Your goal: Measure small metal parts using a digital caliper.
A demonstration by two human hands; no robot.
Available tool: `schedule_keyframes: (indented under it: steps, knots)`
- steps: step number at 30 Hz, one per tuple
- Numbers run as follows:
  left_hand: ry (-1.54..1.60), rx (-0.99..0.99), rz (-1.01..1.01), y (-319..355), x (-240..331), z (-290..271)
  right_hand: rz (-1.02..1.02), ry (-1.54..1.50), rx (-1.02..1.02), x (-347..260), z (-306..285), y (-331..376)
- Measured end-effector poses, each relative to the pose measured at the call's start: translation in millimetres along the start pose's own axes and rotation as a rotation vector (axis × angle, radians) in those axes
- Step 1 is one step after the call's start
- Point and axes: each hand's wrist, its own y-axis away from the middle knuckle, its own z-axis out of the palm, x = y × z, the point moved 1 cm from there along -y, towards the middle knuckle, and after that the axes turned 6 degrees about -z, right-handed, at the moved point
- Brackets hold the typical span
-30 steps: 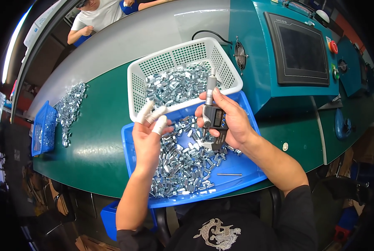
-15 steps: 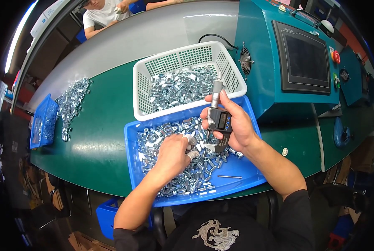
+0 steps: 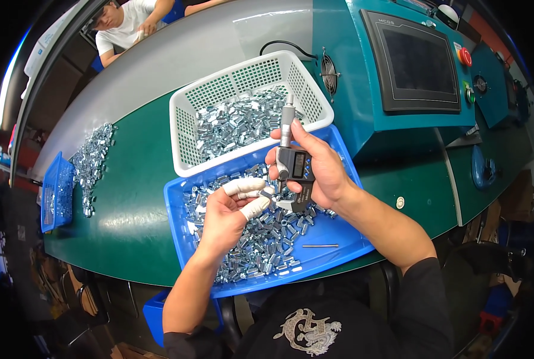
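Note:
My right hand (image 3: 327, 173) grips a digital micrometer (image 3: 297, 163), its thimble pointing up and its black frame low over the blue tray (image 3: 330, 230). White finger cots cover fingertips of my left hand (image 3: 222, 221). Between thumb and fingers it pinches a small silver hex coupling nut (image 3: 267, 192), beside the micrometer's measuring gap. Whether the nut touches the micrometer I cannot tell. Many similar nuts (image 3: 273, 239) lie loose in the tray below both hands. A thin metal pin (image 3: 320, 246) rests on the tray's bare right part.
Behind the tray stands a white mesh basket (image 3: 180, 134) holding more nuts. A nut pile (image 3: 93, 158) and a small blue basket (image 3: 58, 197) are at the left. A teal machine (image 3: 354, 96) with a screen stands at the right. A person (image 3: 123, 27) sits across the table.
My left hand has lifted out of the nuts with one pinched in its fingers, beside the micrometer. My right hand still holds the micrometer. The whole view has shifted slightly.

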Motion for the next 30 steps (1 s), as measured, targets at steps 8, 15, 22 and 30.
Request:
schedule_keyframes:
  steps: [8,15,22,30]
  knots:
    - [-0.145,-0.023,0.072,3,-8,-4,-0.001,-0.011,0.003,0,-1,0]
    - [-0.058,-0.022,0.067,9,0,13,-0.015,-0.022,-0.002,0,-2,-1]
    - [0.048,-0.003,-0.027,6,-3,5,-0.015,-0.046,-0.011,1,-2,0]
    - [0.076,-0.064,-0.046,5,1,5,-0.031,-0.068,-0.058,2,-4,-2]
